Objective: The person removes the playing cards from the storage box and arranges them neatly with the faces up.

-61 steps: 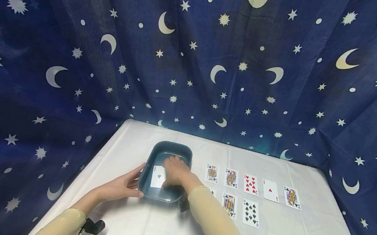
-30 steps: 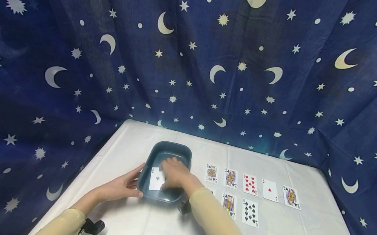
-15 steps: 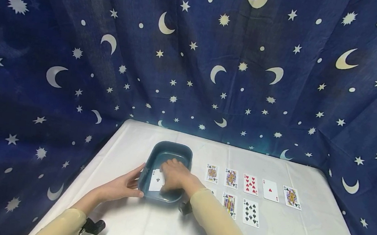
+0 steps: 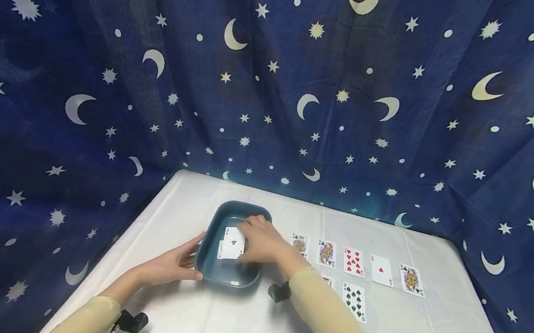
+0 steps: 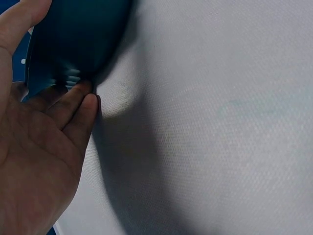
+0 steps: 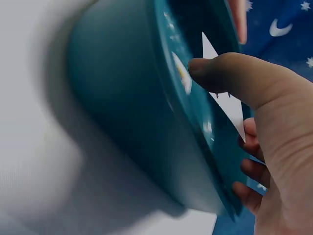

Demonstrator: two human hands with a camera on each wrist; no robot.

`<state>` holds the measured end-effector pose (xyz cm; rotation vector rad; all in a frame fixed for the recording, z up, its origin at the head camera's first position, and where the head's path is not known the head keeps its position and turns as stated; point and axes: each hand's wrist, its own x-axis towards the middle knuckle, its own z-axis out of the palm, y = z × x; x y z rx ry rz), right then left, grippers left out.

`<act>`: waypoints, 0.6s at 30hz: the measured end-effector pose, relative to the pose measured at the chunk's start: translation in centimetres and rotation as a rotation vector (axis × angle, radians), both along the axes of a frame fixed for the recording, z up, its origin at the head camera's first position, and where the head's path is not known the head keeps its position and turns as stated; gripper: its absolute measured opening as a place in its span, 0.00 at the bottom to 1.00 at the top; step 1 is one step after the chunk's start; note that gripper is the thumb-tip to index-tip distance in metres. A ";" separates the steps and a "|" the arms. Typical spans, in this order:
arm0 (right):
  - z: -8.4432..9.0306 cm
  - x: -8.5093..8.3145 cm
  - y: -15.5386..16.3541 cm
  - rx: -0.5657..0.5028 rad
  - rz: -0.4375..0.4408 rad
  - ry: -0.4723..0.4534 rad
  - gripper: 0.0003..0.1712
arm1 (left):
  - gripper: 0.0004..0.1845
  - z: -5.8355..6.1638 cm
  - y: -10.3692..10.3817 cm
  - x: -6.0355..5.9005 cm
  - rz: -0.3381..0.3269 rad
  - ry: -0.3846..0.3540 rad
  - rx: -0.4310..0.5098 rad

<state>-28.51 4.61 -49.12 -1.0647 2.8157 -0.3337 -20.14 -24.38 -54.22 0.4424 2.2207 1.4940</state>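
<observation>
Head view: the left hand [image 4: 171, 265], fingers spread, steadies the near-left rim of the teal tray [image 4: 214, 225], a rigid, light, slick shell. Beyond it, the right hand [image 4: 263, 243] pinches the ace of clubs [image 4: 233, 243] above the tray floor; the card appears thin, flexible and slippery, best taken by its edges.

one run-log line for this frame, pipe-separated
left hand: rests against teal tray wall | right hand: pinches ace of clubs above tray | table: face-up cards in rows, right of tray

The right hand [image 4: 263, 243] has lifted the card [image 4: 233, 243] off the tub's [image 4: 215, 275] floor.
</observation>
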 end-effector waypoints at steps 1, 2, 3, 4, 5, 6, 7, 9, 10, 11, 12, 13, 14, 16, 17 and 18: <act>0.3 0.0 0.4 -0.017 -0.005 0.000 0.53 | 0.58 0.0 0.0 0.0 0.004 0.000 -0.005; 0.5 0.0 0.9 -0.038 -0.010 -0.002 0.52 | 0.58 0.0 0.1 0.0 0.010 0.001 -0.010; 0.7 0.0 1.4 -0.055 -0.014 -0.003 0.52 | 0.58 0.0 0.1 0.0 0.014 0.001 -0.015; 1.0 0.0 2.0 -0.071 -0.021 -0.006 0.52 | 0.58 0.0 0.2 0.0 0.018 -0.001 -0.018; 1.3 0.1 2.5 -0.084 -0.029 -0.008 0.52 | 0.58 0.0 0.2 0.0 0.014 0.005 -0.018; 1.5 0.1 3.2 -0.093 -0.032 -0.001 0.52 | 0.59 0.0 0.2 0.1 0.016 0.003 -0.020; 1.7 0.1 3.9 -0.100 -0.039 0.005 0.53 | 0.59 0.0 0.2 0.1 0.017 0.003 -0.021; 2.2 0.2 5.4 -0.112 -0.058 0.013 0.54 | 0.58 0.1 0.3 0.1 0.017 0.001 -0.021; 2.4 0.3 6.3 -0.112 -0.073 0.018 0.55 | 0.58 0.0 0.3 0.1 0.016 0.002 -0.021; 2.6 0.3 7.1 -0.115 -0.087 0.025 0.55 | 0.58 0.0 0.3 0.1 0.015 0.004 -0.021; 2.8 0.3 8.0 -0.114 -0.104 0.031 0.56 | 0.58 0.0 0.3 0.1 0.020 0.002 -0.025; 3.0 0.4 8.9 -0.118 -0.127 0.026 0.56 | 0.58 0.0 0.4 0.1 0.019 0.008 -0.029; 3.1 0.5 9.8 -0.121 -0.147 0.022 0.56 | 0.58 0.0 0.4 0.1 0.019 0.012 -0.030; 3.3 0.7 11.7 -0.120 -0.183 0.020 0.56 | 0.58 0.0 0.4 0.2 0.019 0.016 -0.032; 3.4 0.9 12.7 -0.123 -0.201 0.015 0.56 | 0.58 0.0 0.4 0.2 0.021 0.015 -0.031; 3.4 1.1 13.6 -0.125 -0.216 0.013 0.56 | 0.58 0.1 0.4 0.3 0.023 0.016 -0.034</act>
